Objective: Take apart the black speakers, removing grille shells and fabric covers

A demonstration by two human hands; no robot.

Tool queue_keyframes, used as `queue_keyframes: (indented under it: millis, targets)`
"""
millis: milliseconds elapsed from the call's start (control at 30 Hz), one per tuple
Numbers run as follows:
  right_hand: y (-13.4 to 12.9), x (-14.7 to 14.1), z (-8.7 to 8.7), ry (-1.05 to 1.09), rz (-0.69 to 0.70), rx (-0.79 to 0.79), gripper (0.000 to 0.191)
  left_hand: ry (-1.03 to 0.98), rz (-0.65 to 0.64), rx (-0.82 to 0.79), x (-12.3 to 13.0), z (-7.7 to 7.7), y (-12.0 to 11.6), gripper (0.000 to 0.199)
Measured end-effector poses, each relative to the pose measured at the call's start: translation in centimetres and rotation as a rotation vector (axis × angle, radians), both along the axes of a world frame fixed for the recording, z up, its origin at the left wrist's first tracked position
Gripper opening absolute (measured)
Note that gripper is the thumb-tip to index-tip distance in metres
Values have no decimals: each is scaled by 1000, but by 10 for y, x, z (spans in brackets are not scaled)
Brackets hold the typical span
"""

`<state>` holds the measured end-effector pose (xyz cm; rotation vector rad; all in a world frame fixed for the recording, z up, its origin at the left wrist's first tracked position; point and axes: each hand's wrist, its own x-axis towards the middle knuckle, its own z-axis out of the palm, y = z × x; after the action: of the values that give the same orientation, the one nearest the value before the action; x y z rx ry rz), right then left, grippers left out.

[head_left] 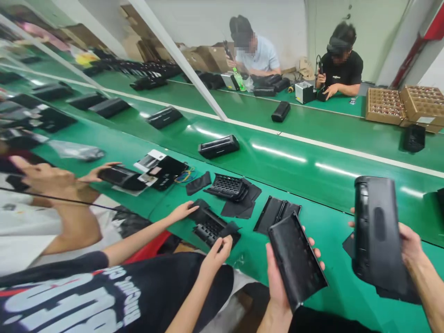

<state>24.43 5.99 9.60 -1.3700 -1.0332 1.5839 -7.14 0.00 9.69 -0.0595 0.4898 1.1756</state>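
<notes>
My left hand [277, 283] is wrapped around a black curved plastic cover [297, 259], held tilted above the near edge of the green bench. Farther right, my right hand [411, 244] grips a long black rounded housing [377, 231], which stands nearly upright and hides part of that hand. Behind and below the housing, dark flat sheets [398, 295] show on the bench. Beyond my left hand lies a pair of black covers [275, 213]. The neighbour's hands [218, 252] work on a perforated black shell [210, 226] to my left.
A conveyor belt [312, 185] runs beyond the bench, carrying black housings such as this one [219, 146]. Perforated shells [229, 186] and dark sheets [239, 206] lie on the bench. Two people [342, 69] sit across the belt, near cardboard trays [385, 105] of small parts.
</notes>
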Motion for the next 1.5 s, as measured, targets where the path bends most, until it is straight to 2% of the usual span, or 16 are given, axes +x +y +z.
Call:
queue_keyframes:
  millis: [100,200,300,367,467,567,733,867,1000,1100,1367,1500]
  targets:
    - [-53,29,12,197,-99,-188,109,-31,-64,80,18,12,-2,67]
    - [-96,46,17,214,-160,-293,92,-67,-116,116,43,16,-5,70]
    - [-119,51,37,91,-118,-353,80,-146,-120,61,71,6,-8,85]
    - [-121,46,60,-11,-103,-282,80,-202,-123,37,90,-3,-9,92]
    - [-111,26,95,-182,-90,-20,94,-269,-204,91,116,-10,-10,102]
    - [-95,3,121,-499,-89,163,95,-311,-300,202,136,-1,-13,110]
    - [-83,-24,145,-897,22,230,106,-367,-317,377,157,20,-20,110]
    - [-79,-34,152,-1062,65,222,107,-426,-306,427,167,24,-22,111]
    - [-75,-37,152,-1110,82,231,106,-396,-265,412,169,29,-23,110]
    - [-73,-38,148,-1127,73,217,107,-332,-258,385,167,32,-23,100]
    - [-76,-41,130,-1160,64,119,109,-144,-359,304,176,13,-22,94]
    - [-69,-32,118,-1132,74,116,111,-120,-367,296,178,12,-21,93]
